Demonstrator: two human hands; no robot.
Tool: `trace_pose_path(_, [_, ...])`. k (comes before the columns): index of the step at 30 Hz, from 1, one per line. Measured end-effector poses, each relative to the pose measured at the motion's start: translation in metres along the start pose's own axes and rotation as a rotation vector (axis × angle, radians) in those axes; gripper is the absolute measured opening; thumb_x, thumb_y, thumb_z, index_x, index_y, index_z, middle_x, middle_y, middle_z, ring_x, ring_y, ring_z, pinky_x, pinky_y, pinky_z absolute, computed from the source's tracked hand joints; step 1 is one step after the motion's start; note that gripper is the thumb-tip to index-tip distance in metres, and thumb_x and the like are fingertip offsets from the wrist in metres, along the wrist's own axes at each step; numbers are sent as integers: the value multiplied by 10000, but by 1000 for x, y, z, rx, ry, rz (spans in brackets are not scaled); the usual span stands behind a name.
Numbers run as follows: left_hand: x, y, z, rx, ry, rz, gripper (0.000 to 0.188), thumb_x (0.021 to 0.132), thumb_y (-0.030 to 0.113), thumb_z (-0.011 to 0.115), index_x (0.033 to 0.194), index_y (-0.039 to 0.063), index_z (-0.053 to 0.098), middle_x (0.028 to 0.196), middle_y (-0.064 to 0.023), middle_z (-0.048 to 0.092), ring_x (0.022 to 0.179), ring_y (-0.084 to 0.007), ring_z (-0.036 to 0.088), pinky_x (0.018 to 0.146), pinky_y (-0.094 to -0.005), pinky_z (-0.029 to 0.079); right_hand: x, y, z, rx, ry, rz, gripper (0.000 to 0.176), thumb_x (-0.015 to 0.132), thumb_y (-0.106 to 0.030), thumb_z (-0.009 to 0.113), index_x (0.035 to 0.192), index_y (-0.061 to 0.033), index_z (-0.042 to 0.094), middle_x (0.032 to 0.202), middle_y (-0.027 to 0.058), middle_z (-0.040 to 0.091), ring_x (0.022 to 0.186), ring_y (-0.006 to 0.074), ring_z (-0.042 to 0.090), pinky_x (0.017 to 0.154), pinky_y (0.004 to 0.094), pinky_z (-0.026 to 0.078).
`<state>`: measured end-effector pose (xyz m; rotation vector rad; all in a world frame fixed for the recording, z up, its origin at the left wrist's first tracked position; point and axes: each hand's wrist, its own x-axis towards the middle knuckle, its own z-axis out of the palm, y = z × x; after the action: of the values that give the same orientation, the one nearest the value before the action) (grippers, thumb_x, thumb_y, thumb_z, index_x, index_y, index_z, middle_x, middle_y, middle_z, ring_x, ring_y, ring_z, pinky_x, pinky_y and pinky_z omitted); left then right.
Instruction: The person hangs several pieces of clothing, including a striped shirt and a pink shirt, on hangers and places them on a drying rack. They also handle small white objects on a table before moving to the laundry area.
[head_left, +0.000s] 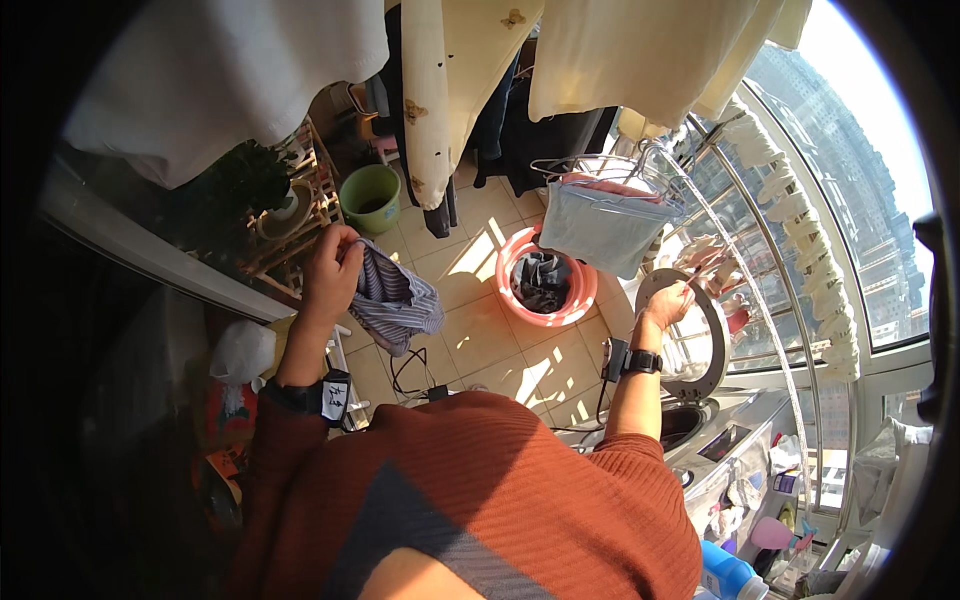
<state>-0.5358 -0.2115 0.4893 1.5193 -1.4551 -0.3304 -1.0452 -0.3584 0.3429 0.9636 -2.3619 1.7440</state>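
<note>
My left hand holds a blue-and-white striped cloth garment by its upper edge, and the rest hangs down in folds over the tiled floor. On the right, my right hand has its fingers curled at the upper rim of a round washing machine door, which stands swung open. Below that door the dark drum opening of the washing machine is partly visible. A pink basin with dark wet-looking cloth in it sits on the floor between my hands.
Light clothes hang overhead. A hanger with a pale blue cloth hangs above the basin. A green bucket stands beside a wooden plant rack. Black cables lie on the floor. A blue bottle is at lower right, near curved window rails.
</note>
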Motion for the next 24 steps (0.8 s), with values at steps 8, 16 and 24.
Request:
trace_pose_path(8, [6,8,-10,39,119,82,136,827,14,627,930,19,538,837,-108,572,745,-242,589,661,-322,475,-84,-39,-103,291,-903,-143,163,983,-190,533,922,-52,594,735,-22,539,637,71,457,574,224,370])
trace_pose_path(16, [7,18,-29,120,157,177,140,820,26,642,934,37,562,856,-104,573,759,-276,590,664,-333,475,-106,-165,-147,629,-1556,-33,124,952,-135,581,918,-20,615,655,-62,452,549,19,330,485,193,233])
trace_pose_path(24, [-2,32,-59,207,172,232,144,814,23,650,932,42,571,849,-100,566,743,-275,596,654,-336,477,-135,-236,-137,584,-1739,-534,131,955,-117,564,947,7,604,716,23,522,670,92,467,616,236,406])
